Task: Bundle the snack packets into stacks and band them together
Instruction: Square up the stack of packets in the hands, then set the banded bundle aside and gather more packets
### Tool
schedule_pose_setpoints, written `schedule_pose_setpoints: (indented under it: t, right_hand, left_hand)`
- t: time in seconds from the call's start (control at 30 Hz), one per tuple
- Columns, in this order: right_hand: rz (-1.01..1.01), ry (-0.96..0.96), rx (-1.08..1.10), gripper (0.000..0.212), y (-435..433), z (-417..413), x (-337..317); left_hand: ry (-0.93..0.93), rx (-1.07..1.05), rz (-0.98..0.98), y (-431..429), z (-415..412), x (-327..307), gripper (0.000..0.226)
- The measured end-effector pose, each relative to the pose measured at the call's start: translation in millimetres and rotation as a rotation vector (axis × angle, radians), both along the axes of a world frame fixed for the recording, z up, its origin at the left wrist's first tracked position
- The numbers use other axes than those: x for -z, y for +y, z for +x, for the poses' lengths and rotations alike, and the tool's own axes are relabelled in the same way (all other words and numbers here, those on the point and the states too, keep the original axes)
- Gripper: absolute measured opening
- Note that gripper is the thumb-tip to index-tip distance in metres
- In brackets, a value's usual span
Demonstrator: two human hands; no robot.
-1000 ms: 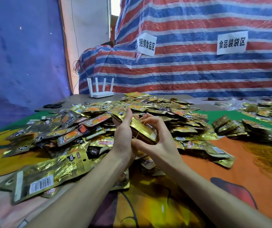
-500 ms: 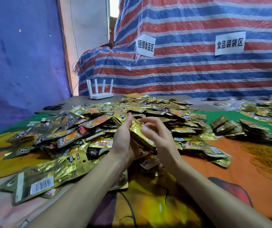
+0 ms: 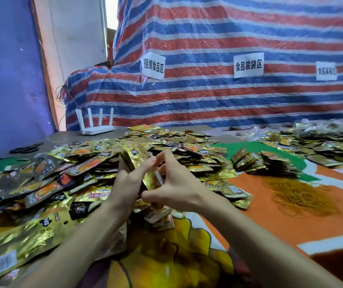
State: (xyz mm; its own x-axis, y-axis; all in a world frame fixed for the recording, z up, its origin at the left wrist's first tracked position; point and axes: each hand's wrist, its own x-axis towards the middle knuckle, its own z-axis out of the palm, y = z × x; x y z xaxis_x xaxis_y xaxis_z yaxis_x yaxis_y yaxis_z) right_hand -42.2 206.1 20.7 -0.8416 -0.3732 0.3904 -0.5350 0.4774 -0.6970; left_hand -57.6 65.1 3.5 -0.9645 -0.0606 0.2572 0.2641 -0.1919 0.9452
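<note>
The stack of gold packets (image 3: pixel 134 157) stands tilted just above the near edge of the loose pile (image 3: pixel 79 163). My left hand (image 3: pixel 128 183) grips its left side and my right hand (image 3: pixel 178 188) pinches its right, fingers curled. Rubber bands (image 3: pixel 297 194) lie far right.

I see the heap of packets (image 3: pixel 79 163) lying on the table (image 3: pixel 270 229). The left hand (image 3: pixel 125 188) and right hand (image 3: pixel 178 190) meet just before it, with a small stack (image 3: pixel 134 157) held between them. To the right sit the bundles (image 3: pixel 266 161), and the rubber bands (image 3: pixel 299 194) lie nearer me (just beside them). The router (image 3: pixel 96 127) stands behind the heap, at the left.
</note>
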Motion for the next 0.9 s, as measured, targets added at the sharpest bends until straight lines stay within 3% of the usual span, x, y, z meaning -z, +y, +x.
schedule_pose_setpoints:
  t: [0.03, 0.13, 0.17, 0.27, 0.33, 0.5, 0.77, 0.9]
  right_hand:
    - [0.011, -0.026, 0.023, 0.064, 6, 1, -4]
    - [0.001, -0.063, 0.129, 0.058, 35, 1, -17]
    - [-0.012, -0.065, 0.173, 0.056, 48, -1, -22]
    - [0.057, -0.016, 0.402, 0.049, 90, -12, -39]
    - [0.130, 0.020, 0.568, 0.046, 117, -26, -46]
    - [0.406, 0.003, 0.882, 0.043, 176, -67, -45]
    - [0.425, -0.021, 1.159, 0.045, 211, -123, -21]
    - [0.490, -0.104, 1.240, 0.032, 216, -139, -4]
  left_hand:
    - [-0.007, -0.006, -0.092, 2, 1, -3, 0.051]
    - [-0.086, 0.007, -0.369, 12, 4, -19, 0.102]
    - [-0.085, -0.034, -0.450, 17, 5, -24, 0.101]
    - [0.078, -0.116, -0.653, 36, 9, -33, 0.048]
    - [0.169, -0.059, -0.728, 52, 12, -35, 0.028]
    - [0.278, 0.011, -0.762, 84, 9, -35, 0.018]
    - [0.464, -0.041, -0.761, 83, -2, -18, 0.013]
    - [0.483, -0.052, -0.812, 66, -2, -16, 0.016]
